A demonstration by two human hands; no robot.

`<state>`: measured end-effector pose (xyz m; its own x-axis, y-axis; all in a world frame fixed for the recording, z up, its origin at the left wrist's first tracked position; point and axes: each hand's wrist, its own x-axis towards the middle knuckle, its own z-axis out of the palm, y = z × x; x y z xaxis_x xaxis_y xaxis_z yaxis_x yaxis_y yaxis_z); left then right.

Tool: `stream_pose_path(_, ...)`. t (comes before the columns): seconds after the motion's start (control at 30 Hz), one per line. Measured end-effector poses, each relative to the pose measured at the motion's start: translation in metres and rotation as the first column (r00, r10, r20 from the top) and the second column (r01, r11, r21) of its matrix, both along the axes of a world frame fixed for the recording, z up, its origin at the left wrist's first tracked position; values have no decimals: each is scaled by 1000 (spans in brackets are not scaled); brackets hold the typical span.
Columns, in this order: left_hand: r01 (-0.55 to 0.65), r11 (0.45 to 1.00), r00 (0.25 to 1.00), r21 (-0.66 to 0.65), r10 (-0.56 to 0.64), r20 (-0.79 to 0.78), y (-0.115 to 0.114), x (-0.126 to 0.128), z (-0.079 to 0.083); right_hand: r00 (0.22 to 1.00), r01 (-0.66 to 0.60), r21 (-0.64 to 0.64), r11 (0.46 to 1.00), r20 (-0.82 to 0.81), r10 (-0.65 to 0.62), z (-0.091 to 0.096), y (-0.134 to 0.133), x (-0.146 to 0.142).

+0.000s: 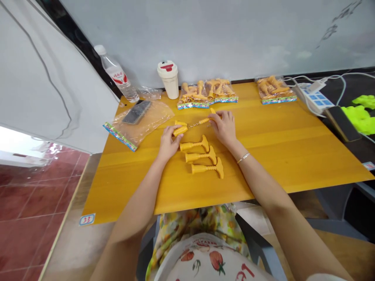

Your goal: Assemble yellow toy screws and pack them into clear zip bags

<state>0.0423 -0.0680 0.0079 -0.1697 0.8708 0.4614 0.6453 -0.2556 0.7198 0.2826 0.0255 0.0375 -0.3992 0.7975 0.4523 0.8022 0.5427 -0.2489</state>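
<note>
My left hand (169, 143) is closed on a yellow ribbed sleeve (179, 130). Another yellow piece (181, 123) lies just beyond that sleeve, partly hidden. My right hand (225, 127) pinches the T-shaped handle of a yellow corkscrew (204, 121). Its bare metal spiral points left, with the tip close to the sleeve's mouth; I cannot tell whether they touch. Nearer to me, three sleeved yellow corkscrews lie in a column: a far one (193, 146), a middle one (200, 157) and a near one (207, 168). Their handles face right.
At the back stand a water bottle (117, 74) and a lidded cup (170, 80). Bagged corkscrews (208, 93) lie beside the cup, another bag (275, 89) further right. A phone (137, 112) rests on an opened plastic bag (152, 117). A power strip (315, 97) with cables sits at right.
</note>
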Motion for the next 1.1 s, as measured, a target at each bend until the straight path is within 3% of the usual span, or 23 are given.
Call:
stream_pose_path(0.2, 83, 996, 996, 21, -84, 25, -6, 13, 9, 994, -77, 54, 996, 84, 72, 3, -19, -14)
stream_pose_path(0.37, 109, 994, 993, -16, -108, 50, -9, 11, 16, 951, -283, 38, 958, 141, 275, 5, -25, -16)
stream_pose_path(0.47, 166, 985, 981, -54, -159, 115, -9, 3, 18, 930, -360, -44, 932, 64, 363, 5, -23, -13)
stream_pose_path(0.57, 220, 975, 969, -38, -214, 125, -10, 1, 21, 937, -343, -251, 905, -154, 313, 9, -29, -13)
stream_pose_path(0.63, 222, 975, 972, -6, -220, 87, -12, 4, 22, 918, -353, -463, 813, -338, 206, 15, -36, -16)
stream_pose_path(0.7, 200, 979, 978, 32, -202, 52, -15, 9, 23, 879, -403, -629, 665, -468, 90, 21, -43, -19)
stream_pose_path(0.77, 161, 986, 986, 52, -163, 35, -16, 13, 23, 852, -448, -702, 553, -523, 26, 26, -48, -20)
stream_pose_path(0.8, 141, 989, 989, 52, -142, 35, -17, 14, 23, 852, -451, -712, 539, -524, 21, 27, -49, -20)
stream_pose_path(0.83, 120, 992, 992, 45, -122, 41, -17, 14, 23, 861, -435, -705, 561, -508, 30, 27, -48, -19)
stream_pose_path(0.87, 104, 994, 993, 34, -105, 55, -16, 14, 23, 878, -401, -675, 619, -476, 49, 26, -47, -18)
stream_pose_path(0.97, 54, 998, 990, 11, -55, 133, -14, 12, 21, 936, -292, -431, 854, -313, 162, 23, -40, -11)
stream_pose_path(1.03, 40, 999, 984, 5, -40, 176, -13, 11, 21, 943, -316, -273, 909, -195, 269, 21, -37, -7)
stream_pose_path(1.1, 53, 999, 982, 7, -53, 180, -14, 12, 22, 932, -359, -219, 907, -137, 336, 20, -37, -7)
